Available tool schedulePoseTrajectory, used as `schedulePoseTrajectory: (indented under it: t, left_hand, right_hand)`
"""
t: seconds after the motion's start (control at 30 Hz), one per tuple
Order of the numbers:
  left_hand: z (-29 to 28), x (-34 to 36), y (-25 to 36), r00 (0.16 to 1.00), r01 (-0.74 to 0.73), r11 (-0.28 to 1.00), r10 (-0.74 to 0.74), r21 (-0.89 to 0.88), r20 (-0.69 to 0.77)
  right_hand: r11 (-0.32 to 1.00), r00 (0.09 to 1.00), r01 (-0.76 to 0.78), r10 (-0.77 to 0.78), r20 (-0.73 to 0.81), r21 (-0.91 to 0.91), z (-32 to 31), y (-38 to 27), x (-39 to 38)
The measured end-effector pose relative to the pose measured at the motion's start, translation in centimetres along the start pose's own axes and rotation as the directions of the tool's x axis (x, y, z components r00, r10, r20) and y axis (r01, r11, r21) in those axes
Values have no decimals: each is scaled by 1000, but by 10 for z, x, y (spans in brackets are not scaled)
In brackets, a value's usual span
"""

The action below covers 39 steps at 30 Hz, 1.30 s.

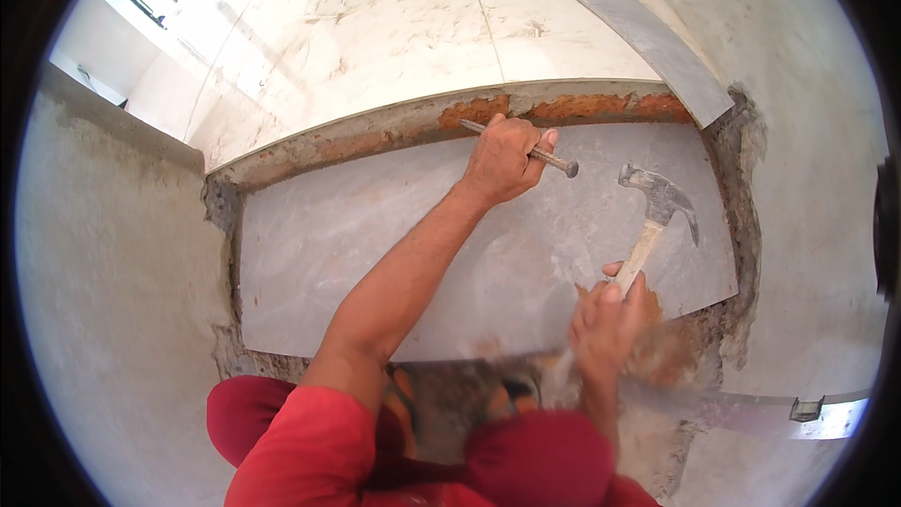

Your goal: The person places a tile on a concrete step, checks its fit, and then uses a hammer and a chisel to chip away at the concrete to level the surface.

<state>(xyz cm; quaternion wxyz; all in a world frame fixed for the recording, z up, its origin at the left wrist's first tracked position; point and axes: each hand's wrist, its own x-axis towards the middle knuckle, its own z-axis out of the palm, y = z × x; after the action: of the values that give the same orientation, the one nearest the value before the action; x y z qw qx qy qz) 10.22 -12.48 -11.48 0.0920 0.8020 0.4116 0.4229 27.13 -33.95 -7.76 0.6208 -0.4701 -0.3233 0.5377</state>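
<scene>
My left hand (507,160) is closed around a metal chisel (556,161). Its narrow end points left, close to the exposed brick edge (582,109) of the step, and its flared head sticks out to the right. In my right hand (605,324), slightly smeared by motion, is a claw hammer (664,195) with a pale, worn handle. The hammer's head is up, apart from the chisel, to the right of it. Beneath both hands lies a grey stone-like slab (375,244) with dusty marks.
Beyond the brick edge is a cream tiled floor (375,47) with dirt smears. A long grey strip (648,28) lies at the far right. Plastered walls rise on the left (103,244) and right (807,207), with broken edges beside the slab. A level-like metal bar (831,418) lies low right.
</scene>
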Motion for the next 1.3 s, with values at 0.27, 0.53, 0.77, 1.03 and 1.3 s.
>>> schedulePoseTrajectory:
  t: [0.27, 0.53, 0.77, 1.03, 1.3]
  left_hand:
    - [3, 0, -13, 991, 9, 997, 1, 79, -132]
    - [4, 9, -14, 988, 32, 993, -14, 115, -155]
    - [15, 13, -14, 950, -26, 992, 63, 126, -305]
    - [13, 8, -14, 944, -42, 992, 79, 118, -321]
    - [13, -3, -23, 958, -69, 982, 114, 174, -263]
  right_hand:
    - [998, 998, -58, 57, -28, -22, 0, 4, 0]
    - [981, 980, 185, -189, -67, -60, 15, -5, 15]
    - [929, 987, 158, -153, 43, -334, 19, 33, 32]
    - [963, 946, 270, -269, -182, -20, 26, 10, 14]
    - [973, 973, 169, -139, -187, 156, 37, 13, 13]
